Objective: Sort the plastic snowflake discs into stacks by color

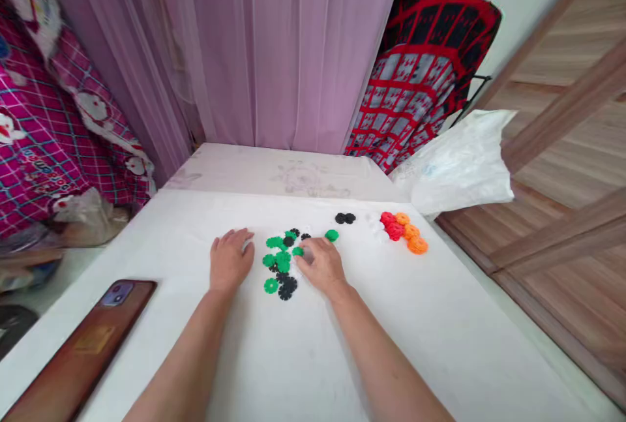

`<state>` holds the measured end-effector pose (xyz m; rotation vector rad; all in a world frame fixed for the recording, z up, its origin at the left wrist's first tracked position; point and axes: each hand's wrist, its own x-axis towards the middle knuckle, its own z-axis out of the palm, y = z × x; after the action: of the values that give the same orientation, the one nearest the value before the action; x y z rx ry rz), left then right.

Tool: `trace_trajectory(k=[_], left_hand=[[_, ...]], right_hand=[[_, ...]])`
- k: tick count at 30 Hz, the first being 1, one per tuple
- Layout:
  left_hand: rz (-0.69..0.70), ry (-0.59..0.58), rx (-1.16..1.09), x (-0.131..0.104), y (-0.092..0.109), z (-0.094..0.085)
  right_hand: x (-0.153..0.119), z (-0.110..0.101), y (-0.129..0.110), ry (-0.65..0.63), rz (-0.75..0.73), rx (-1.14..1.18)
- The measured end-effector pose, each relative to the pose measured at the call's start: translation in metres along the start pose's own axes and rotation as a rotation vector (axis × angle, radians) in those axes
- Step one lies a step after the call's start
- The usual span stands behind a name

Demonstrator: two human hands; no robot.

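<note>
A loose pile of green snowflake discs [282, 261] and black snowflake discs [287, 288] lies in the middle of the white table, with a few white ones partly seen among them. My right hand [320, 262] is at the pile's right side, thumb and fingers pinched on a green disc [298, 251]. To the left of the pile, my left hand [231, 257] rests on the tabletop, fingers apart and holding nothing. Beyond my right fingers lies a single green disc [331, 235].
Two black discs [345, 218] sit farther back. Red discs [392, 226], orange discs [413, 239] and white discs [378, 229] are grouped at right, near a white plastic bag [460, 167]. A phone [83, 350] lies at the left front. Purple curtains [274, 50] hang behind the table [293, 357].
</note>
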<state>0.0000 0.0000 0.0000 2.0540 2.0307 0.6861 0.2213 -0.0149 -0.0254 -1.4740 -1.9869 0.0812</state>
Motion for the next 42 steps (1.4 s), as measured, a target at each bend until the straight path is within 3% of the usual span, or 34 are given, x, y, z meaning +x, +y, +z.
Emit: trace_trajectory(k=[13, 18, 22, 25, 29, 37, 42], left_hand=[[-0.005, 0.019, 0.001, -0.001, -0.003, 0.003], [-0.008, 0.026, -0.008, 0.000, -0.005, 0.003], [-0.004, 0.035, -0.016, 0.000, -0.005, 0.004], [0.001, 0.039, -0.013, 0.000, -0.005, 0.004], [0.003, 0.030, -0.006, 0.000, -0.006, 0.006], [0.007, 0.036, -0.001, 0.000, -0.005, 0.005], [-0.001, 0.033, -0.009, 0.000, -0.004, 0.004]], right_hand=[[-0.001, 0.003, -0.007, -0.019, 0.009, -0.006], [0.000, -0.001, 0.001, 0.143, 0.043, 0.003], [0.002, -0.014, 0.027, 0.329, 0.171, -0.017], [0.002, -0.023, 0.048, 0.393, 0.282, -0.028], [0.001, -0.024, 0.062, 0.369, 0.348, -0.039], [0.006, -0.018, 0.063, 0.325, 0.344, -0.046], [-0.002, -0.021, 0.065, 0.361, 0.334, -0.064]])
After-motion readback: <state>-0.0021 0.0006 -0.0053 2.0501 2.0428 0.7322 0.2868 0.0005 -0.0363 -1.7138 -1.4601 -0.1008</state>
